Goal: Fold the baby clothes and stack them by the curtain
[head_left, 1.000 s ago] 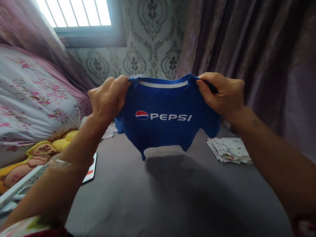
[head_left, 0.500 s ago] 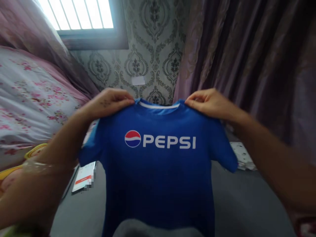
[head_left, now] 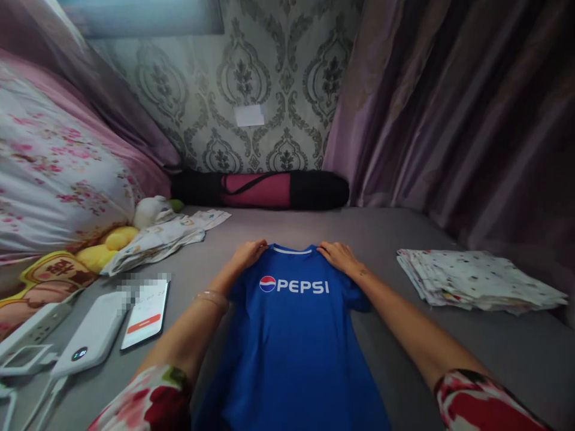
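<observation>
A blue T-shirt [head_left: 300, 341] with a white neck trim and a PEPSI print lies front side up on the grey bed surface [head_left: 359, 230], its collar pointing away from me. At its left shoulder, beside the collar, my left hand [head_left: 250, 254] pinches the cloth. My right hand [head_left: 338, 255] grips the opposite shoulder, close to the other end of the collar. The shirt's lower hem runs out of view at the bottom, and my left forearm hides much of the left sleeve.
To the left lie a phone [head_left: 146, 314], a white power bank [head_left: 92, 335] with cables, a power strip [head_left: 38, 329], a patterned cloth [head_left: 166, 239] and plush toys [head_left: 96, 254]. Folded cloths [head_left: 476, 278] are stacked at right. Along the wall rests a black-and-red bag [head_left: 256, 190].
Both hands have brought the shirt down and away from me, from held up before me to lying on the bed. My view has tilted lower.
</observation>
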The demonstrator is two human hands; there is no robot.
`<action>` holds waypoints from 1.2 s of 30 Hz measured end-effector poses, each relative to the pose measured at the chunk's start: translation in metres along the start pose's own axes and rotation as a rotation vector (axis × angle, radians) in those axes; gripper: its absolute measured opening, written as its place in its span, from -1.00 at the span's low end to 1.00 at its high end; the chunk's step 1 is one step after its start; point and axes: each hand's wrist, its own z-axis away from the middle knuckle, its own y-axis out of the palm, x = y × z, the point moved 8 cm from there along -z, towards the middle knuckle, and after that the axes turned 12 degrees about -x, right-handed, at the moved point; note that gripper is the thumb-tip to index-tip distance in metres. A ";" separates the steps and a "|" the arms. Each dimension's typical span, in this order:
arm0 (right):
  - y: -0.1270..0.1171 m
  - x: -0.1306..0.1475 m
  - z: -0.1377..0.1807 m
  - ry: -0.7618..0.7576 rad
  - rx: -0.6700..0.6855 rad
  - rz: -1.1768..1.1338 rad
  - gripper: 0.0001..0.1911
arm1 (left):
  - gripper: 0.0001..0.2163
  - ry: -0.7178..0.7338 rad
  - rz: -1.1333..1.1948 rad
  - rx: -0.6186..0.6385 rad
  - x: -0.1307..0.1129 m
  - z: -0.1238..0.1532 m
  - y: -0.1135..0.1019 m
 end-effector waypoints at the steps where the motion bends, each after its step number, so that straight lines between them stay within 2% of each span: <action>1: 0.005 0.000 -0.002 -0.013 0.006 0.015 -0.61 | -0.65 0.005 -0.011 0.000 0.000 -0.002 0.003; 9: 0.022 -0.014 -0.031 -0.066 0.037 0.063 -0.61 | -0.64 0.023 -0.042 -0.011 0.002 -0.032 0.008; 15: 0.023 -0.025 -0.071 -0.063 0.042 0.059 -0.62 | -0.66 0.027 -0.075 -0.019 0.008 -0.069 0.002; 18: 0.021 -0.029 -0.089 -0.040 0.019 0.041 -0.61 | -0.66 -0.009 -0.077 -0.069 0.016 -0.086 0.001; 20: 0.024 -0.031 -0.095 -0.022 0.011 0.017 -0.62 | -0.68 -0.043 -0.067 -0.086 0.022 -0.094 0.006; 24: 0.039 -0.034 -0.101 0.008 0.023 -0.069 -0.70 | -0.75 -0.098 -0.010 0.021 0.033 -0.103 0.030; 27: 0.050 -0.038 -0.110 0.044 0.029 -0.144 -0.68 | -0.73 -0.102 0.021 0.053 0.037 -0.111 0.041; 31: 0.063 -0.039 -0.125 0.082 0.074 -0.216 -0.56 | -0.65 -0.083 0.066 0.070 0.031 -0.121 0.045; 36: 0.065 -0.030 -0.127 0.102 0.066 -0.255 -0.69 | -0.71 -0.076 0.088 0.062 0.021 -0.123 0.048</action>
